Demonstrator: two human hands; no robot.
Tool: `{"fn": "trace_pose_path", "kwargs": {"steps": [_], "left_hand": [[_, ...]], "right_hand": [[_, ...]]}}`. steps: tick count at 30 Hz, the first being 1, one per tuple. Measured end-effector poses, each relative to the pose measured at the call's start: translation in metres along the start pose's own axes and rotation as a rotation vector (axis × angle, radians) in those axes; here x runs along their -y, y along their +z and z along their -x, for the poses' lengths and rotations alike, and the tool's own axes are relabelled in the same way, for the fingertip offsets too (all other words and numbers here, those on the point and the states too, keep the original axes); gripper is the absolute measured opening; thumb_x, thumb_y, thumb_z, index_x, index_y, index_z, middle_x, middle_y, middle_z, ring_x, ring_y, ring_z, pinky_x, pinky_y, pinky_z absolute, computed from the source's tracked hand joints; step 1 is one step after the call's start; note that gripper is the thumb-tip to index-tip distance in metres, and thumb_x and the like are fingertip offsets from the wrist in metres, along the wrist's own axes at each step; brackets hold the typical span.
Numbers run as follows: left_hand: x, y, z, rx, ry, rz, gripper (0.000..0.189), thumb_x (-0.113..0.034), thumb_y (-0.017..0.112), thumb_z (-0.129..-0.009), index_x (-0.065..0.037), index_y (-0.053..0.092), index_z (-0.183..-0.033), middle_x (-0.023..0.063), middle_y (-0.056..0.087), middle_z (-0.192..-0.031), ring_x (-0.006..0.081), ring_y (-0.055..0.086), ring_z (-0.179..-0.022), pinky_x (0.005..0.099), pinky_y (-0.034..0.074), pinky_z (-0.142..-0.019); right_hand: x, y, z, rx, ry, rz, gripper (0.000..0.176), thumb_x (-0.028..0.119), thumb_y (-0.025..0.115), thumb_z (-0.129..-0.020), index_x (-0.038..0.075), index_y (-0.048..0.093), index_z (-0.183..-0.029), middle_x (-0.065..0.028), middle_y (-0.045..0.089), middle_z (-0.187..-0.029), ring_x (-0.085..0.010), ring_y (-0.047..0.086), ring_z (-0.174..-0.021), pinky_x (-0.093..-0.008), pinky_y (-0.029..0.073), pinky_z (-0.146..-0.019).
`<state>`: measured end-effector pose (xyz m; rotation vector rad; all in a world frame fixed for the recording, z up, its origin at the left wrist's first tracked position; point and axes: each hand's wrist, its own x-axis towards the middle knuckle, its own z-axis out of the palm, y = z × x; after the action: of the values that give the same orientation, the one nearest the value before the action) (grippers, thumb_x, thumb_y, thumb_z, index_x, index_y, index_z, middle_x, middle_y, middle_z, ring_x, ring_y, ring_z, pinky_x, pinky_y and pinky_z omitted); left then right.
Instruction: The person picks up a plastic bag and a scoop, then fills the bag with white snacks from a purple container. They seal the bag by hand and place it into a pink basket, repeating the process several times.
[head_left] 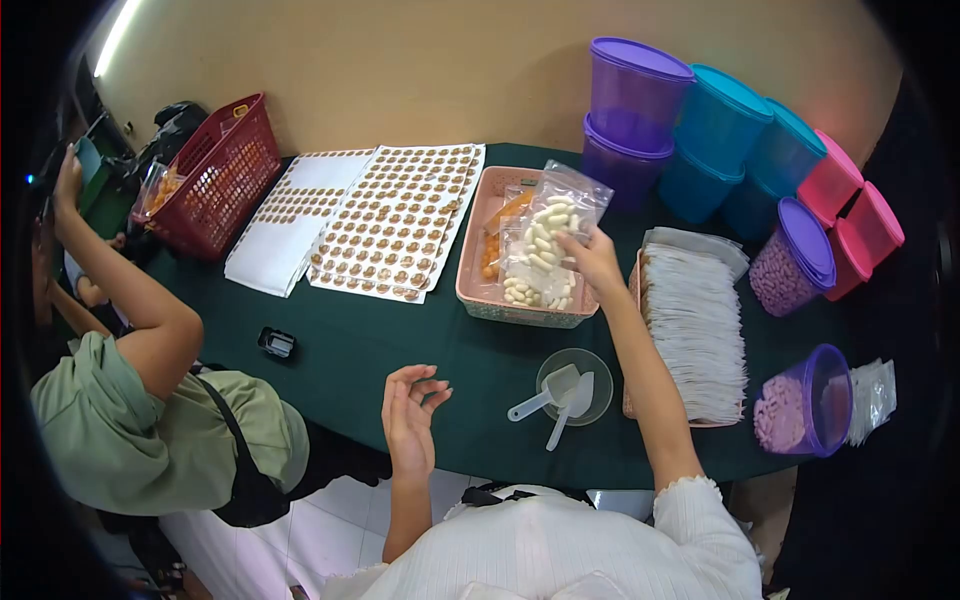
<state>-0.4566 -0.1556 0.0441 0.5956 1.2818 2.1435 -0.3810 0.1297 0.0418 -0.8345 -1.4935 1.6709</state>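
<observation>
My right hand [592, 262] grips a clear plastic bag of white capsules [552, 228] over a pink basket [485, 300]. In that basket lie another bag of white capsules and bags of orange pieces [491, 250]. My left hand [409, 415] is raised near the table's front edge, fingers apart, with nothing in it. Between my hands a clear bowl [597, 405] holds two scoops [562, 385]. To the right of my right forearm, a second basket is packed with upright white packets [690, 330].
Sticker sheets [385, 220] and a red basket [215, 180] lie to the left, with a small black object [276, 342] in front. Purple [640, 90], teal [722, 115] and pink tubs [832, 175] stand behind right. Tubs of pink pieces [782, 413] are at right. A person in green [220, 420] is at left.
</observation>
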Motion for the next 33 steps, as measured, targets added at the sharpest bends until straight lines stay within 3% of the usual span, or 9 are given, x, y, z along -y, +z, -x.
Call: {"fn": "trace_pose_path", "kwargs": {"steps": [9, 11, 14, 15, 16, 17, 19, 25, 33], "left_hand": [[-0.002, -0.022, 0.012, -0.054, -0.038, -0.006, 0.022, -0.023, 0.038, -0.087, -0.005, 0.047, -0.096, 0.0072, 0.050, -0.096, 0.0143, 0.049, -0.082, 0.0307, 0.041, -0.075], [-0.001, -0.025, 0.015, -0.065, -0.039, -0.013, 0.021, -0.022, 0.038, -0.087, -0.005, 0.047, -0.096, 0.0072, 0.050, -0.096, 0.0142, 0.049, -0.082, 0.0304, 0.041, -0.075], [0.002, -0.027, 0.016, -0.055, -0.058, -0.019, 0.021, -0.021, 0.038, -0.087, -0.005, 0.047, -0.096, 0.0072, 0.050, -0.096, 0.0139, 0.049, -0.083, 0.0301, 0.041, -0.075], [0.002, -0.026, 0.016, -0.044, -0.067, -0.020, 0.021, -0.021, 0.038, -0.087, -0.005, 0.047, -0.096, 0.0072, 0.050, -0.096, 0.0139, 0.049, -0.083, 0.0301, 0.041, -0.075], [0.002, -0.024, 0.017, -0.036, -0.071, -0.023, 0.021, -0.021, 0.038, -0.087, -0.005, 0.047, -0.096, 0.0072, 0.050, -0.096, 0.0140, 0.049, -0.082, 0.0300, 0.041, -0.075], [0.003, -0.022, 0.017, -0.026, -0.079, -0.026, 0.020, -0.021, 0.038, -0.087, -0.005, 0.047, -0.096, 0.0072, 0.050, -0.095, 0.0140, 0.049, -0.082, 0.0299, 0.041, -0.075], [0.006, -0.016, 0.016, 0.003, -0.100, -0.007, 0.018, -0.017, 0.039, -0.086, -0.003, 0.047, -0.095, 0.0085, 0.051, -0.094, 0.0141, 0.050, -0.081, 0.0300, 0.042, -0.075], [0.020, 0.012, 0.015, 0.193, -0.200, 0.029, 0.014, -0.012, 0.041, -0.084, -0.001, 0.049, -0.090, 0.0092, 0.051, -0.089, 0.0146, 0.051, -0.079, 0.0299, 0.042, -0.075], [0.043, 0.067, 0.024, 0.542, -0.343, 0.069, 0.012, -0.011, 0.042, -0.084, -0.001, 0.048, -0.089, 0.0082, 0.050, -0.087, 0.0155, 0.051, -0.080, 0.0299, 0.041, -0.076]], "right_hand": [[-0.077, 0.044, -0.049, 0.052, 0.118, 0.338, 0.036, 0.015, 0.060, -0.074, -0.006, 0.048, -0.101, -0.0109, 0.059, -0.080, -0.0141, 0.056, -0.062, -0.0274, 0.046, -0.055], [-0.100, 0.039, -0.066, 0.074, 0.070, 0.345, 0.041, 0.018, 0.060, -0.074, -0.008, 0.047, -0.103, -0.0118, 0.059, -0.078, -0.0161, 0.055, -0.056, -0.0289, 0.045, -0.051], [-0.108, 0.034, -0.071, 0.072, -0.024, 0.643, 0.044, 0.021, 0.060, -0.073, -0.007, 0.046, -0.104, -0.0142, 0.057, -0.082, -0.0179, 0.056, -0.059, -0.0288, 0.045, -0.055], [-0.109, 0.035, -0.065, -0.050, -0.211, 0.803, 0.043, 0.021, 0.060, -0.073, -0.006, 0.047, -0.104, -0.0151, 0.056, -0.086, -0.0182, 0.056, -0.063, -0.0286, 0.045, -0.057], [-0.103, 0.035, -0.056, -0.177, -0.395, 0.961, 0.042, 0.022, 0.059, -0.073, -0.005, 0.048, -0.103, -0.0161, 0.056, -0.089, -0.0186, 0.056, -0.066, -0.0284, 0.045, -0.059], [-0.096, 0.029, -0.047, -0.194, -0.382, 0.964, 0.042, 0.022, 0.059, -0.073, -0.005, 0.048, -0.103, -0.0161, 0.056, -0.089, -0.0186, 0.056, -0.066, -0.0284, 0.045, -0.059], [-0.058, 0.016, -0.015, -0.043, -0.189, 0.641, 0.042, 0.023, 0.058, -0.072, -0.005, 0.049, -0.101, -0.0185, 0.054, -0.098, -0.0269, 0.054, -0.087, -0.0345, 0.042, -0.075], [-0.012, -0.067, 0.101, 0.077, -0.288, 0.394, 0.019, 0.011, 0.058, -0.075, 0.001, 0.054, -0.091, -0.0065, 0.058, -0.080, -0.0114, 0.055, -0.071, -0.0242, 0.044, -0.064], [0.010, -0.188, 0.219, 0.010, -0.187, 1.085, 0.030, 0.019, 0.071, -0.060, 0.008, 0.053, -0.081, -0.0044, 0.051, -0.079, -0.0205, 0.048, -0.082, -0.0307, 0.038, -0.073]]}}
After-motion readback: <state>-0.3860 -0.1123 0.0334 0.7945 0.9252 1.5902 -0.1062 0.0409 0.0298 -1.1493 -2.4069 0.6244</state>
